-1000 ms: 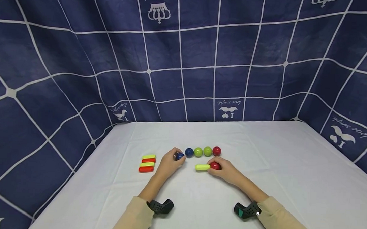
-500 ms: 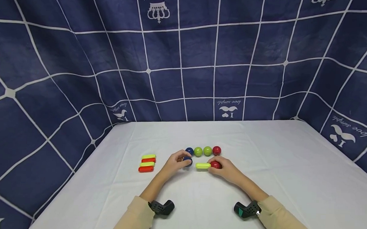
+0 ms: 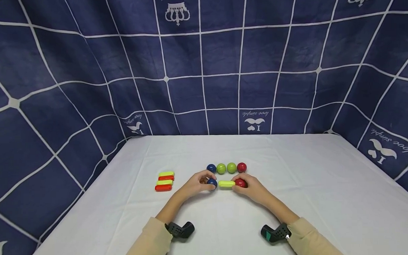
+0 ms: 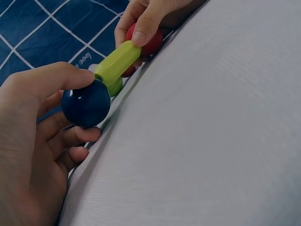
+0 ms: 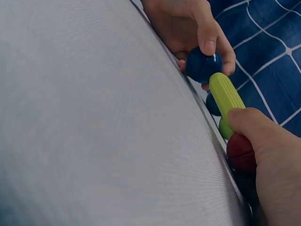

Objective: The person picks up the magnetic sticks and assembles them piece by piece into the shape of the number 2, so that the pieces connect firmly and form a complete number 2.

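My left hand (image 3: 195, 184) pinches a dark blue ball (image 3: 212, 183) between thumb and fingers. With my right hand (image 3: 253, 190) I grip a red ball (image 3: 241, 183) and the near end of a yellow-green ribbed stick (image 3: 226, 184), which points left from it. The right thumb lies over the joint between stick and ball in the right wrist view. In the left wrist view the blue ball (image 4: 86, 103) is right at the stick's free end (image 4: 117, 61), my left thumb above it. Fingers partly hide both balls.
Behind the hands stands a row of balls: one blue (image 3: 211, 168), two green (image 3: 226, 168) and one red (image 3: 241, 167). Several red and yellow-green sticks (image 3: 164, 181) lie at the left on the white tablecloth (image 3: 290, 164). A navy checked curtain (image 3: 220, 56) borders the table.
My left hand has carried the blue ball to the right and slightly towards me, up to the stick's free end. The right hand holds the red ball and stick in nearly the same place.
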The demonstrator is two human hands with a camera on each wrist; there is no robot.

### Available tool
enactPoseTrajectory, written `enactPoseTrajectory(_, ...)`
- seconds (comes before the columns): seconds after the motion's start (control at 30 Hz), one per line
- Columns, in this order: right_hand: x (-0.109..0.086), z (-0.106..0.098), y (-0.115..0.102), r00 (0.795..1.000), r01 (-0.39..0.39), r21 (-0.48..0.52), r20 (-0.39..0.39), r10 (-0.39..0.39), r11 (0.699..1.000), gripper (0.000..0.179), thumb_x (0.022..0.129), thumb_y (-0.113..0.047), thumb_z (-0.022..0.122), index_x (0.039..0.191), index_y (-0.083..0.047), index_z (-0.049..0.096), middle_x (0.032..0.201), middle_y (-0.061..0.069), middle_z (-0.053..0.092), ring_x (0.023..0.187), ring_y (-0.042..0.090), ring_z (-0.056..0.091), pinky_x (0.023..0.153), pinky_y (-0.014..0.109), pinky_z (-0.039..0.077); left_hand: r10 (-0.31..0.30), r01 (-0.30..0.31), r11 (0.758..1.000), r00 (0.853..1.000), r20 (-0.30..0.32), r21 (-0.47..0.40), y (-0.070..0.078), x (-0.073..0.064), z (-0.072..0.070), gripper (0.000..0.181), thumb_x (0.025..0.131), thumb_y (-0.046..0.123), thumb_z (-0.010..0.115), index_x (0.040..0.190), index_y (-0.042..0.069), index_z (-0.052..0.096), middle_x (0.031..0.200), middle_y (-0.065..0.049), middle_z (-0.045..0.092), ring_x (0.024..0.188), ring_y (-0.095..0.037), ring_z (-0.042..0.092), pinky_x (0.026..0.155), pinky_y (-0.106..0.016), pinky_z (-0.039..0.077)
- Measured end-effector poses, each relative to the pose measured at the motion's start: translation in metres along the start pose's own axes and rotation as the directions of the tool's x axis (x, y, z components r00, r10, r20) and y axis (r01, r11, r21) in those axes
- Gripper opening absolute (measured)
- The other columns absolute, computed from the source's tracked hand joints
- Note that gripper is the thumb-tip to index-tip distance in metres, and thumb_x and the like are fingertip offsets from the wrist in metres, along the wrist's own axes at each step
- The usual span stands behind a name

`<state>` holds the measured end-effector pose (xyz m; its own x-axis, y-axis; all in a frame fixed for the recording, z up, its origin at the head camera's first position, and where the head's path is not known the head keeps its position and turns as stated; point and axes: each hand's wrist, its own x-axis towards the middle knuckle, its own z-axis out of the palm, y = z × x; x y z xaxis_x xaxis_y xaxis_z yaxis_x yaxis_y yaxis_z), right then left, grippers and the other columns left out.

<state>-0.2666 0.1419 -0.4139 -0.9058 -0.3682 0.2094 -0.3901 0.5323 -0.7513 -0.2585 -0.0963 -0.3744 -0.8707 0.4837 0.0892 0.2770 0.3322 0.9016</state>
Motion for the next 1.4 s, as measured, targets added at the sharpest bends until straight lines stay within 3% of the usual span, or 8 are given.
enactPoseTrajectory(0.13,-0.001,0.001,0.000,1.000,0.004,0.002,0.001,-0.004,1.000,0.023,0.082,-0.022,0.066,0.103,-0.014,0.060,0.105,0.008,0.059,0.090,0.017,0.052,0.076,0.026,0.046,-0.005,0.005,1.000,1.000,0.022,-0.008,-0.001,0.000,0.001,0.028,0.082,0.008,0.063,0.107,-0.001,0.056,0.096,-0.013,0.057,0.077,-0.013,0.046,0.068,-0.023,0.039)
enactPoseTrajectory(0.33,0.001,-0.002,0.001,1.000,0.021,-0.003,0.002,-0.021,1.000,0.028,0.082,-0.024,0.065,0.106,-0.012,0.058,0.109,0.011,0.058,0.093,0.018,0.052,0.077,0.027,0.047,-0.023,0.023,1.000,0.999,-0.030,0.019,0.001,0.000,0.004,0.028,0.083,0.011,0.062,0.109,0.002,0.057,0.091,-0.006,0.054,0.077,-0.014,0.045,0.068,-0.024,0.038)
enactPoseTrajectory(0.63,0.004,-0.014,0.009,0.999,-0.023,0.056,0.031,0.022,0.998,0.041,0.083,-0.027,0.065,0.118,-0.008,0.054,0.108,0.011,0.058,0.092,0.018,0.054,0.079,0.026,0.046,-0.001,0.004,0.999,0.996,-0.088,0.036,0.001,0.001,0.005,0.027,0.082,0.008,0.062,0.107,0.000,0.055,0.101,-0.017,0.057,0.081,-0.015,0.047,0.072,-0.024,0.039)
enactPoseTrajectory(0.9,0.004,-0.011,0.010,0.999,-0.051,0.043,0.006,0.051,0.998,0.041,0.082,-0.027,0.066,0.119,-0.011,0.056,0.106,0.009,0.059,0.088,0.017,0.053,0.077,0.027,0.046,-0.014,0.018,0.997,0.998,-0.066,0.070,0.003,-0.002,0.005,0.028,0.082,0.008,0.063,0.108,0.002,0.055,0.097,-0.018,0.053,0.081,-0.017,0.044,0.070,-0.024,0.037)
enactPoseTrajectory(1.17,0.003,-0.007,0.007,0.998,-0.050,0.014,-0.035,0.051,0.999,0.040,0.082,-0.026,0.066,0.118,-0.010,0.056,0.106,0.009,0.060,0.088,0.016,0.054,0.076,0.027,0.047,-0.006,0.013,0.996,0.997,-0.081,0.089,0.005,-0.003,0.006,0.029,0.083,0.009,0.061,0.110,0.001,0.055,0.105,-0.018,0.055,0.085,-0.017,0.045,0.072,-0.025,0.038)
enactPoseTrajectory(1.3,0.001,-0.008,0.005,0.998,-0.048,0.014,-0.031,0.048,0.999,0.041,0.082,-0.026,0.066,0.118,-0.010,0.056,0.105,0.009,0.060,0.088,0.016,0.054,0.076,0.027,0.046,-0.001,0.012,0.994,0.995,-0.096,0.108,0.005,-0.002,0.004,0.028,0.085,0.010,0.060,0.111,0.001,0.055,0.108,-0.018,0.056,0.089,-0.020,0.049,0.074,-0.026,0.039)
enactPoseTrajectory(1.4,0.001,-0.008,0.005,0.999,-0.038,0.013,-0.028,0.039,0.999,0.041,0.082,-0.026,0.065,0.118,-0.010,0.056,0.105,0.009,0.060,0.088,0.015,0.054,0.076,0.026,0.046,0.025,-0.008,0.993,0.989,-0.145,0.115,0.001,0.000,-0.002,0.025,0.086,0.011,0.058,0.108,0.001,0.056,0.107,-0.017,0.058,0.092,-0.022,0.052,0.076,-0.028,0.041)
